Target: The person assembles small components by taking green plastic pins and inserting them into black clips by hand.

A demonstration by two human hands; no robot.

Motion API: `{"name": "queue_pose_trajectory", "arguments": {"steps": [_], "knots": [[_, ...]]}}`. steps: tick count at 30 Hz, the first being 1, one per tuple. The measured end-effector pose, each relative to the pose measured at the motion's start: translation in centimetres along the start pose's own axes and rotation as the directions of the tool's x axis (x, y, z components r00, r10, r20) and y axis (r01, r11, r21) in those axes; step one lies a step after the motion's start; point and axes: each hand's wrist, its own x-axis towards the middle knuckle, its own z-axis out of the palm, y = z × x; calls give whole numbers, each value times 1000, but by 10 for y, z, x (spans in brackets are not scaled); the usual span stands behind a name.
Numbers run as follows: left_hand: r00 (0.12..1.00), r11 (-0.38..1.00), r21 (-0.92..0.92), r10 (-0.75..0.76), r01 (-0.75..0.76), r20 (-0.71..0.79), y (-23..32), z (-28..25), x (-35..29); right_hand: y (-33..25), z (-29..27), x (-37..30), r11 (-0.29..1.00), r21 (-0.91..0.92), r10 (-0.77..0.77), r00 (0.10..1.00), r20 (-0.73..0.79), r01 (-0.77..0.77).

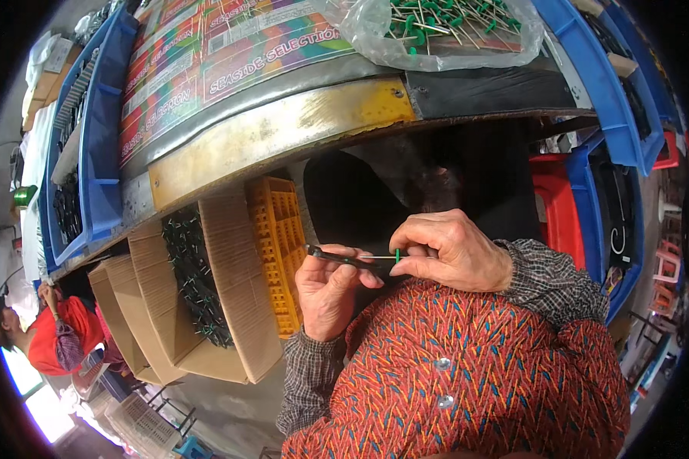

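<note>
In front of my body, my left hand [328, 297] grips a slim black handle-like part [328, 255] between thumb and fingers. My right hand [458, 252] pinches a thin metal pin with a green disc-shaped head [397, 258]. The pin's shaft points left and meets or overlaps the black part; I cannot tell whether its tip is inside. Many similar green-headed pins [455, 21] lie in a clear plastic bag [478, 60] on the table above my hands. To the left, an open cardboard box [237, 283] holds a heap of dark pieces with pale thin ends [195, 279].
The worktable's metal edge [283, 134] runs across ahead, with colourful printed sheets [230, 46] on top. Blue bins [99, 153] stand at both sides. A yellow crate [275, 245] is beside the box; a red stool [555, 199] is at right. Another person [61, 329] sits far left.
</note>
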Motion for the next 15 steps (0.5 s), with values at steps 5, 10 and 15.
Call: {"name": "queue_pose_trajectory", "arguments": {"steps": [5,10,15], "knots": [[1000,997,-71,-13,13,-2,-9,-7,-2,0,6,3,998,-23,-58,998,-12,57],[999,993,-117,-6,10,41,-14,-12,-2,-1,7,3,999,-34,-31,998,54,32],[999,992,-130,0,7,50,-17,-15,0,3,12,7,991,-85,-108,994,9,108]]}}
